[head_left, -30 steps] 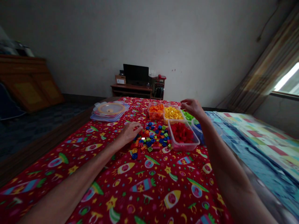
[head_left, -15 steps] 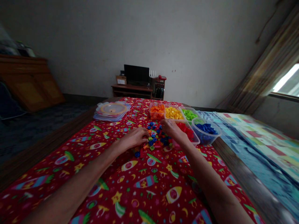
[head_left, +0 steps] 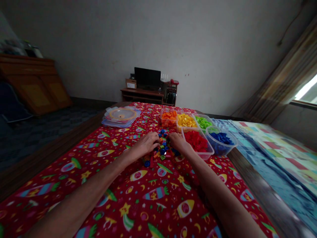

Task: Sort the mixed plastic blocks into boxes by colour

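A small pile of mixed plastic building bricks (head_left: 162, 151), blue, orange, green and red, lies on the red patterned tablecloth. At its left side my left hand (head_left: 148, 144) rests with fingers bent inward and close together; whatever they hold is hidden. My right hand (head_left: 176, 141) reaches into the pile's right side, fingertips closed and pointing down among the bricks, and I cannot make out what is in them. Just right of that hand stands a clear tub of red bricks (head_left: 196, 141). A round clear tub of blue bricks (head_left: 220, 140) touches it.
Behind the pile stand clear tubs of orange bricks (head_left: 169, 118), yellow bricks (head_left: 186, 121) and green bricks (head_left: 203, 123). Stacked plastic lids (head_left: 122, 115) lie at the back left. A bed (head_left: 269, 145) adjoins the table's right side. A monitor (head_left: 147, 78) stands beyond.
My right hand has come away from the tubs, down and left into the pile. My left hand stays beside the bricks with its fingers slightly more curled. The view has shifted slightly.
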The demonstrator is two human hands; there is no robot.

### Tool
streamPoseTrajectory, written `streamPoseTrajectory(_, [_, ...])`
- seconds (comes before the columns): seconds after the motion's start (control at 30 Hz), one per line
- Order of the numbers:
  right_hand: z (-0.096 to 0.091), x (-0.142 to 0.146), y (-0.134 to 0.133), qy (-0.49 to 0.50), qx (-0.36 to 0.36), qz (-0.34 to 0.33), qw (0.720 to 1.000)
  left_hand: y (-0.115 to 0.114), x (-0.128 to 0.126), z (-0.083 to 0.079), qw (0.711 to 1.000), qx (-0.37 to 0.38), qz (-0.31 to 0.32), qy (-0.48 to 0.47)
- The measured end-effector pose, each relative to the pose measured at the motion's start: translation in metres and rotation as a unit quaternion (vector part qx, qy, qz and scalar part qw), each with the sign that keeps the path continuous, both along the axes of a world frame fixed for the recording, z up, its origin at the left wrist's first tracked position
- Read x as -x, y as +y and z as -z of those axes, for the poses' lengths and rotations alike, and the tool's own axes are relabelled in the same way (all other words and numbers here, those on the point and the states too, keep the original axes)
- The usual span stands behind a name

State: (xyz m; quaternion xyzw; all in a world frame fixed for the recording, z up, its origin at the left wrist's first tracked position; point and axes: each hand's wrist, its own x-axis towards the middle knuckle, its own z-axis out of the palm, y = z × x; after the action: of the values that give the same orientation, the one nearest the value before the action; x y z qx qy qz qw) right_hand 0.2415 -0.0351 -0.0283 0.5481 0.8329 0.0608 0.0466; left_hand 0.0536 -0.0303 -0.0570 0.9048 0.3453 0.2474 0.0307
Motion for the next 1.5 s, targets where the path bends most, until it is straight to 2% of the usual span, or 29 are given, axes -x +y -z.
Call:
streamPoseTrajectory(0.13, [-0.002, -0.012, 0.005, 0.093, 0.020, -0.024, 0.995, -0.006, -0.007, -0.007, 0.997, 0.064, -0.037, -0.022])
streamPoseTrajectory(0.23, [-0.012, -0.017, 0.004, 0.138, 0.018, -0.040, 0.989, -0.014, -0.014, -0.003, 0.995, 0.087, -0.049, -0.008])
streamPoseTrajectory(0.37, [-0.021, -0.017, 0.001, 0.092, 0.023, -0.054, 0.994, -0.023, -0.019, 0.004, 0.998, 0.049, -0.025, -0.005])
streamPoseTrajectory(0.43, [-0.016, -0.015, 0.001, 0.053, 0.035, -0.068, 0.996, -0.023, -0.020, 0.004, 0.998, 0.050, -0.024, -0.003])
streamPoseTrajectory(0.53, [0.001, -0.012, 0.005, 0.020, 0.023, -0.090, 0.996, -0.016, -0.019, 0.000, 0.993, 0.107, -0.046, -0.024])
streamPoseTrajectory(0.67, [0.011, -0.010, 0.006, 0.001, 0.009, -0.114, 0.993, -0.005, -0.013, -0.006, 0.957, 0.242, -0.083, -0.137])
streamPoseTrajectory(0.77, [-0.001, -0.012, 0.000, 0.051, 0.027, -0.106, 0.993, -0.005, -0.009, -0.009, 0.911, 0.332, -0.060, -0.237])
streamPoseTrajectory(0.83, [-0.012, -0.014, -0.003, 0.137, 0.032, -0.082, 0.987, -0.007, -0.008, -0.010, 0.882, 0.370, -0.051, -0.286])
streamPoseTrajectory(0.93, [-0.020, -0.015, -0.002, 0.309, 0.031, -0.051, 0.949, -0.010, -0.009, -0.012, 0.855, 0.394, -0.051, -0.333])
streamPoseTrajectory(1.03, [-0.013, -0.009, 0.004, 0.471, 0.062, -0.027, 0.879, -0.010, -0.013, -0.011, 0.835, 0.407, -0.055, -0.367])
streamPoseTrajectory(1.1, [-0.004, -0.003, 0.006, 0.544, 0.103, -0.007, 0.833, -0.009, -0.015, -0.010, 0.831, 0.405, -0.060, -0.376])
streamPoseTrajectory(1.13, [0.000, 0.001, 0.006, 0.572, 0.128, 0.003, 0.810, -0.008, -0.017, -0.009, 0.837, 0.394, -0.064, -0.373])
streamPoseTrajectory(1.2, [0.004, 0.007, 0.003, 0.622, 0.183, 0.019, 0.761, -0.007, -0.018, -0.009, 0.869, 0.344, -0.085, -0.344])
streamPoseTrajectory(1.27, [0.004, 0.011, -0.002, 0.668, 0.240, 0.017, 0.704, -0.006, -0.018, -0.009, 0.916, 0.257, -0.121, -0.284])
streamPoseTrajectory(1.33, [0.003, 0.014, -0.006, 0.694, 0.284, 0.004, 0.661, -0.007, -0.017, -0.011, 0.953, 0.167, -0.148, -0.204])
streamPoseTrajectory(1.4, [0.002, 0.014, -0.008, 0.699, 0.310, -0.003, 0.644, -0.009, -0.017, -0.013, 0.973, 0.106, -0.160, -0.128])
streamPoseTrajectory(1.5, [0.006, 0.014, -0.008, 0.692, 0.321, 0.006, 0.647, -0.015, -0.018, -0.015, 0.983, 0.063, -0.167, -0.048])
